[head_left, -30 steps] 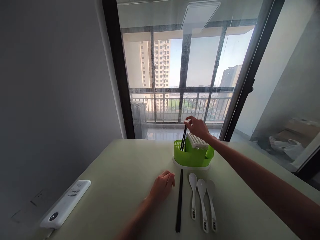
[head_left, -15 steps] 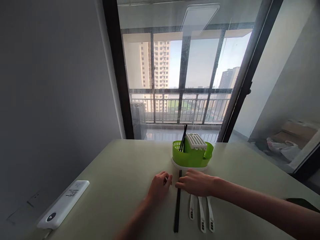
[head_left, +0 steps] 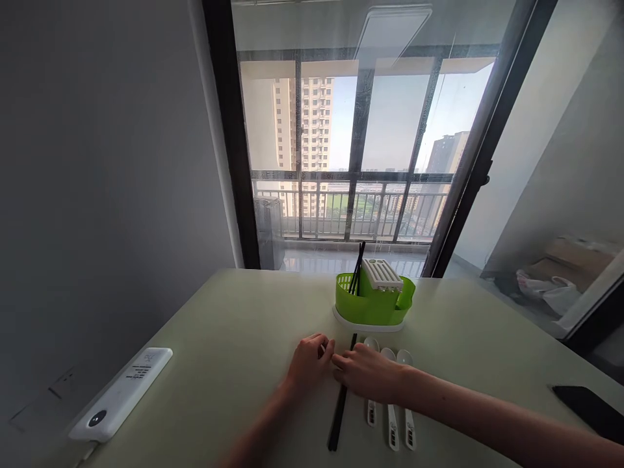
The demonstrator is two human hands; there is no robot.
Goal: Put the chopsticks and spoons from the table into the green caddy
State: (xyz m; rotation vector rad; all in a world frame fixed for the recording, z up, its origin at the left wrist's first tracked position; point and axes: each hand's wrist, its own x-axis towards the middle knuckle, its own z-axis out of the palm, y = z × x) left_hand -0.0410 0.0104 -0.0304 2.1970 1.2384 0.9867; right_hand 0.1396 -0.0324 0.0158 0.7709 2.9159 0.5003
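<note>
In the head view, looks across a pale table (head_left: 234, 325) to a window (head_left: 390, 130), upper centre, with a grey wall (head_left: 107, 162) at left. Grips black chopsticks (head_left: 337, 419), lower centre, in the right hand (head_left: 368, 373); rests the left hand (head_left: 309, 359) just beside, released, loosely curled. Shows white spoons (head_left: 392, 430) rightward, a green caddy (head_left: 370, 308) above.

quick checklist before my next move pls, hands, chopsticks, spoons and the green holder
1. Right hand at the loose chopsticks: ok, it covers part of them.
2. Firm grip on them: cannot tell, the hand hides the contact.
3. Left hand clear of the right: cannot tell, fingertips are very close and may touch.
4. Spoons uncovered: not ok, the right hand and forearm partly hide all three.
5. Green holder upright on the table: ok.
6. Standing chopsticks inside the holder: ok, leaning.
</note>
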